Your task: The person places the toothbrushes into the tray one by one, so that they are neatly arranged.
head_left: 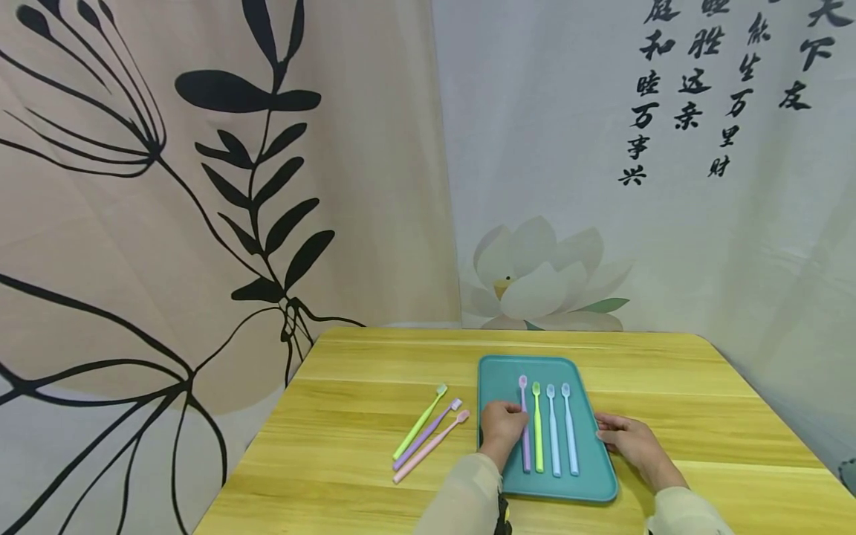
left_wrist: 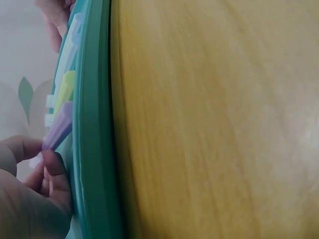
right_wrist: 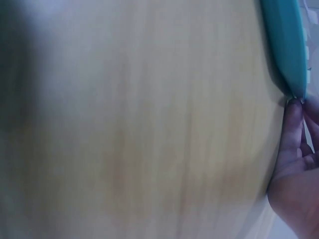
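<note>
A teal tray (head_left: 594,472) lies on the table with a row of toothbrushes in it, heads toward the far edge. My left hand (head_left: 503,429) reaches over the tray's left side. Its thumb and index finger pinch the handle of the purple toothbrush (left_wrist: 61,124), leftmost in the row. Beside it lie a yellow-green toothbrush (head_left: 538,442) and two light blue toothbrushes, one inner (head_left: 554,446) and one outer (head_left: 571,442). At the tray's right rim, my right hand (head_left: 637,448) grips the edge between thumb and fingers, as the right wrist view also shows.
Left of the tray, three toothbrushes lie slanted on the wooden table (head_left: 314,461): a green one (head_left: 419,429), a purple one (head_left: 428,440) and a pink one (head_left: 431,452). Behind the table hangs a printed curtain (head_left: 381,186).
</note>
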Tool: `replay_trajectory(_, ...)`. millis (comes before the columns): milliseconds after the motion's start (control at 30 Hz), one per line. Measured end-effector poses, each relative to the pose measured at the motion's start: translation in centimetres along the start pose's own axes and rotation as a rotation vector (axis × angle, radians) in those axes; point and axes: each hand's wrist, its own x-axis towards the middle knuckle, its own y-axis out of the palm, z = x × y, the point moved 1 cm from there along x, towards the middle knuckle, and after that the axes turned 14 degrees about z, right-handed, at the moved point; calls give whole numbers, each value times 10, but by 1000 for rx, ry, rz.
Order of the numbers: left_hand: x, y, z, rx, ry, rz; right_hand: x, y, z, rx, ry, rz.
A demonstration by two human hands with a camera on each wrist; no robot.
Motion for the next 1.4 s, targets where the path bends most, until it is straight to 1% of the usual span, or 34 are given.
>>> replay_trajectory(133, 1, 1, 3, 51, -5, 21, 0, 0, 1, -1, -2, 4)
replay_trajectory(233, -1, 1, 2, 76, 9, 30, 1, 0, 1, -1, -5, 5)
replay_trajectory(367, -4, -1, -1, 84, 29, 26, 1, 0, 0, -2, 0, 3)
replay_trajectory(500, -6, -1, -3, 83, 26, 32, 1, 0, -1, -10, -1, 2)
replay_trajectory(567, -5, -2, -2, 80, 13, 37, 1, 0, -1, -14, -1, 3)
replay_trajectory(667, -3, -3, -1, 84, 11, 26, 1, 0, -1, -14, 1, 2)
replay_trajectory(733, -1, -4, -1, 87, 20, 14, 2, -1, -2, -20, 0, 8)
replay_trajectory(800, 2, -6, -2, 98, 43, 2, 2, -2, -2, -25, 3, 9)
replay_trajectory(867, 5, -8, -2, 96, 52, 3, 2, -3, -2, -26, 7, 8)
replay_trajectory(967, 8, -12, -3, 92, 56, 6, 3, -4, -2, -35, 6, 10)
replay_trajectory(1100, 12, -19, -6, 63, 42, 20, 3, -4, -2, -37, 6, 11)
replay_trajectory(1233, 16, -28, -10, 35, 64, 33, 2, -3, -1, -30, 5, 8)
replay_trajectory(1300, 18, -34, -12, 31, 89, 38, 2, -3, -1, -32, 2, 8)
replay_trajectory(1400, 21, -45, -15, 8, 102, 55, 1, -3, -1, -34, 2, 7)
